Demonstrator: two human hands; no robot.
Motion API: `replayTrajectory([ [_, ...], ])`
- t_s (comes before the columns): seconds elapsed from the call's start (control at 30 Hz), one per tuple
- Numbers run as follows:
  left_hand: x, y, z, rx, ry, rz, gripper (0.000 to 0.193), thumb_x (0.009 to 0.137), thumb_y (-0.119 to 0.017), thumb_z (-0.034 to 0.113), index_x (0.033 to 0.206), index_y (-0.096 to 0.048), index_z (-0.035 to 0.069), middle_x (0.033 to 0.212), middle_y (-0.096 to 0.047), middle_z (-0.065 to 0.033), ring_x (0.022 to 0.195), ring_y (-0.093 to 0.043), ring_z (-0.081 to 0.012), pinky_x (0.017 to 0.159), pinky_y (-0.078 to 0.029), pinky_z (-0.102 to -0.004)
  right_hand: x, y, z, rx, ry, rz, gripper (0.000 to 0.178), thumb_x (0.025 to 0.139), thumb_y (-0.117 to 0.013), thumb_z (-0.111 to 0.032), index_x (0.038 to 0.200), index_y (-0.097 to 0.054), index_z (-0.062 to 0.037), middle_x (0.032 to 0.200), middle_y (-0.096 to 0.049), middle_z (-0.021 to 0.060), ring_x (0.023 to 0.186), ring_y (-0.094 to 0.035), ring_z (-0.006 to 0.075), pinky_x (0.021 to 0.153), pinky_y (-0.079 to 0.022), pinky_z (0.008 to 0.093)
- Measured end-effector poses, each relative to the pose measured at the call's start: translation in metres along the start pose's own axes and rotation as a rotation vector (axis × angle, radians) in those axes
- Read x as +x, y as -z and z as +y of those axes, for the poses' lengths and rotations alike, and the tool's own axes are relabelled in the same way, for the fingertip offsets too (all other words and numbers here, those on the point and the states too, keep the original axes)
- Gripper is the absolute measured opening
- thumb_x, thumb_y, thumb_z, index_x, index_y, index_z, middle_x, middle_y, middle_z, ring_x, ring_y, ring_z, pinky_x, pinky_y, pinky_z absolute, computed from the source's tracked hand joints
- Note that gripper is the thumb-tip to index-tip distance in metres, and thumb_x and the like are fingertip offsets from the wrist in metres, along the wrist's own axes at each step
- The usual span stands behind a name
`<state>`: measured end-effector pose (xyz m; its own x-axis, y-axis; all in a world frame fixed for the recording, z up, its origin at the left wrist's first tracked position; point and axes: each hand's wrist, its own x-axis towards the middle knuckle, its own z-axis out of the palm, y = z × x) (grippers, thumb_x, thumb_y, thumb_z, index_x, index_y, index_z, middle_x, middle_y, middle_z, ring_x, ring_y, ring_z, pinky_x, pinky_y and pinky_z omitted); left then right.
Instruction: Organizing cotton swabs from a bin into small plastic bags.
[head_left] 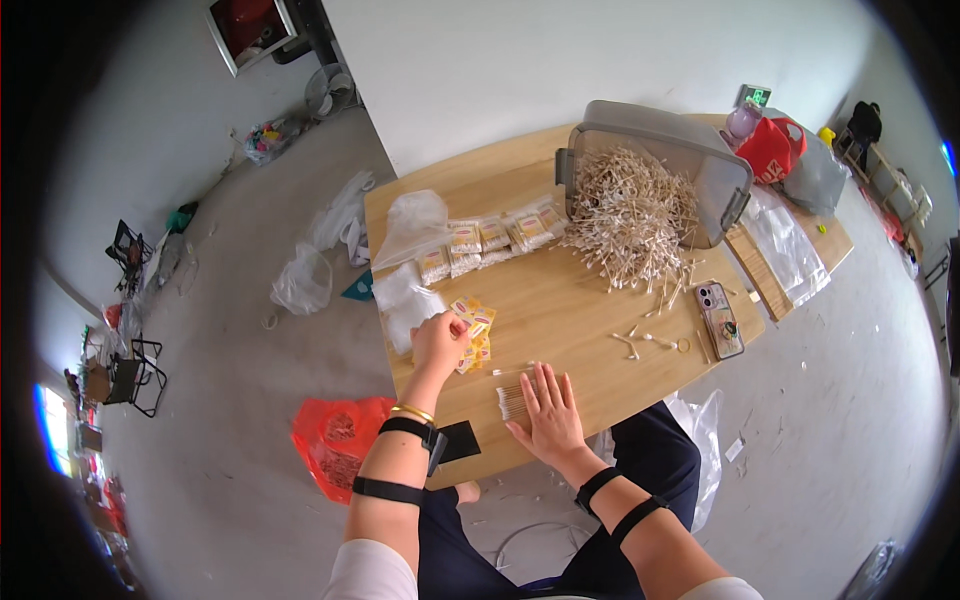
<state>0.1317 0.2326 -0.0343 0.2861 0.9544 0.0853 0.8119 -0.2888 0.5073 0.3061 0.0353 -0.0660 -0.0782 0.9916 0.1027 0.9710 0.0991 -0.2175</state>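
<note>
My left hand (440, 345) is closed, fingers bent in a pinch at the edge of a pile of yellow and white printed cards (474, 322). Whatever sits between those fingertips is hidden. Flat on the wooden table (585, 340), my right hand (552, 412) has its fingers stretched out. Beside its thumb lies a neat row of cotton swabs (511, 402), partly under the hand. Farther back, a grey translucent bin (655, 122) lies tipped on its side, with a large heap of cotton swabs (635, 215) spilling out onto the table.
Several filled small packets (495, 235) line the table behind the cards, beside clear plastic bags (412, 222). A phone (720, 320) and a few loose swabs (628, 342) lie at the right. A red bag (340, 445) is below the table's left edge; a black pad (459, 441) lies at the near edge.
</note>
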Motion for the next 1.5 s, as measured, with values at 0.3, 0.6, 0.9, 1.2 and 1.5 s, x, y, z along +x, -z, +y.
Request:
replayTrajectory([
  [0.3,-0.092,-0.014,0.024,-1.045,0.431,-0.069,0.008,0.089,-0.071,0.014,0.09,-0.064,0.01,0.081,-0.066,0.001,0.069,-0.061,-0.0073,0.063,-0.043,-0.0205,-0.005,-0.003,0.008,0.017,-0.031,0.022,0.087,0.094,-0.05,-0.06,0.157,-0.028,-0.0037,0.163,-0.024,0.0201,0.154,-0.017,0.0325,0.125,-0.01,0.0515],
  [0.6,-0.132,-0.066,0.027,-0.766,0.459,0.017,0.02,0.086,-0.076,0.014,0.094,-0.063,0.002,0.074,-0.065,-0.0017,0.063,-0.06,-0.0103,0.058,-0.047,-0.0248,-0.002,-0.006,0.0,0.052,-0.011,0.098,0.083,0.093,-0.048,-0.061,0.153,-0.037,-0.0042,0.164,-0.026,0.0162,0.153,-0.019,0.0314,0.125,-0.01,0.051],
  [0.9,-0.119,-0.053,0.05,-0.191,0.163,-0.005,0.025,0.085,-0.075,0.012,0.105,-0.062,0.008,0.072,-0.066,-0.0059,0.067,-0.066,-0.0199,0.064,-0.052,-0.0347,-0.004,-0.003,0.002,0.006,-0.046,0.047,0.083,0.093,-0.048,-0.062,0.155,-0.035,-0.0088,0.165,-0.025,0.0131,0.154,-0.017,0.0294,0.125,-0.009,0.0501],
  [1.2,-0.101,-0.051,0.049,-0.018,-0.109,0.17,0.026,0.081,-0.076,0.01,0.103,-0.063,0.01,0.077,-0.061,-0.0054,0.077,-0.063,-0.0234,0.071,-0.051,-0.0396,-0.004,-0.004,0.002,0.05,-0.037,0.038,0.08,0.093,-0.048,-0.062,0.156,-0.035,-0.0138,0.165,-0.024,0.0127,0.154,-0.017,0.03,0.125,-0.009,0.0504],
  [1.5,-0.046,-0.049,0.036,0.088,-0.206,-0.064,0.014,0.076,-0.078,0.011,0.086,-0.067,0.012,0.086,-0.063,-0.0051,0.089,-0.063,-0.0284,0.078,-0.051,-0.0433,-0.003,-0.004,0.002,0.076,-0.036,0.067,0.082,0.09,-0.053,-0.061,0.154,-0.036,-0.0134,0.164,-0.025,0.0133,0.154,-0.018,0.0301,0.125,-0.011,0.051],
])
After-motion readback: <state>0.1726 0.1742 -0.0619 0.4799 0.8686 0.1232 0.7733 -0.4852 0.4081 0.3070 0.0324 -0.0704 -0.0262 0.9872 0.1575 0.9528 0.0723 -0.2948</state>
